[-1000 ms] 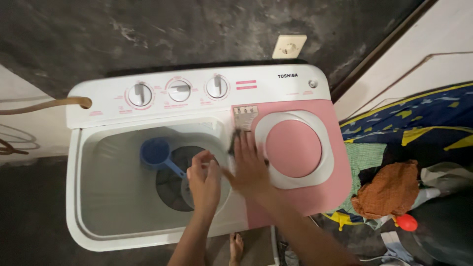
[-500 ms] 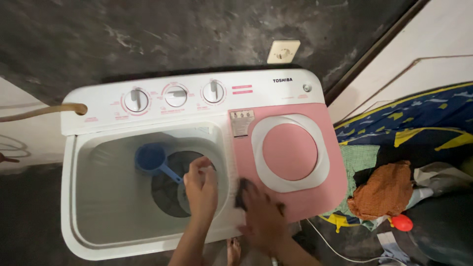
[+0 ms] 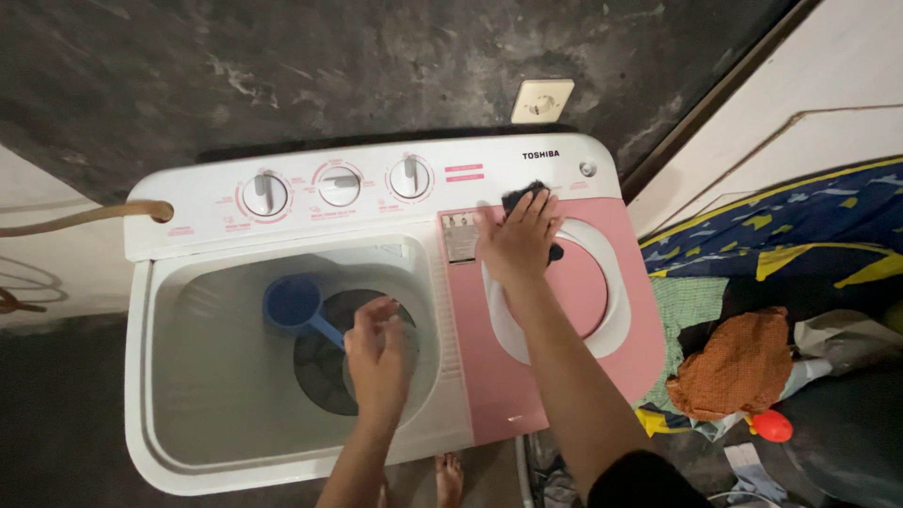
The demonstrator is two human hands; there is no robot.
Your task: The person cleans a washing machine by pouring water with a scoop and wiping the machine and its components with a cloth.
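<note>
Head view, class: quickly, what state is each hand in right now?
Left hand: loosely curled over the tub, holding nothing visible.
Right hand: pressing a dark cloth on the washer.

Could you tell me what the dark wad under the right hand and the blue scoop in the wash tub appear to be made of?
The dark crumpled cloth under the right hand looks like soft matte fabric, since it bunches in folds. The blue round scoop with a handle looks like smooth moulded plastic, with an even colour and slight sheen.
</note>
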